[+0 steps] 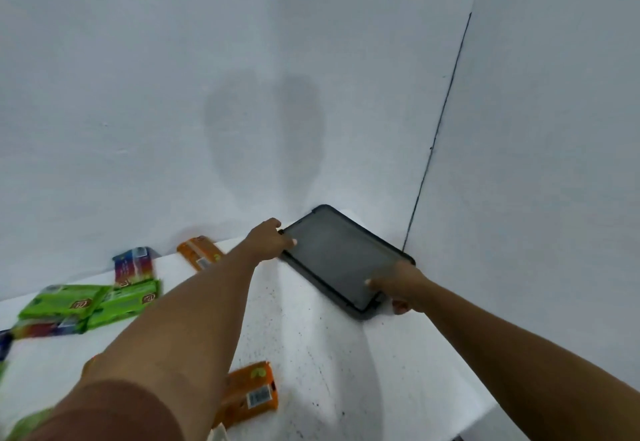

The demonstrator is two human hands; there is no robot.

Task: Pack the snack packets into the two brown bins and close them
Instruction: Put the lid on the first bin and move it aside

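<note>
**Observer:** A white table [311,354] set into a corner of white walls [138,94]. What do you hold there?

**Operator:** A dark grey lid [339,257], flat, in the corner. My left hand [268,238] pinches its far-left corner, thumb on top and fingers curled over the edge. My right hand [398,284] clamps the near corner, fingers tucked beneath. Both are closed on it. I cannot tell whether it rests on the table or is lifted.

**Observer:** Why two hands?

**Operator:** I judge the panel broad and thin, so opposite corners should keep it level.

**Observer:** And the snacks?

**Operator:** Unpacked and loose on the table. The green packets [90,302] and a multicoloured packet [133,265] lie at left. The far orange packet [199,252] is by the wall, and the near orange packet [251,392] is beside my left forearm. No brown bin is in view.
</note>
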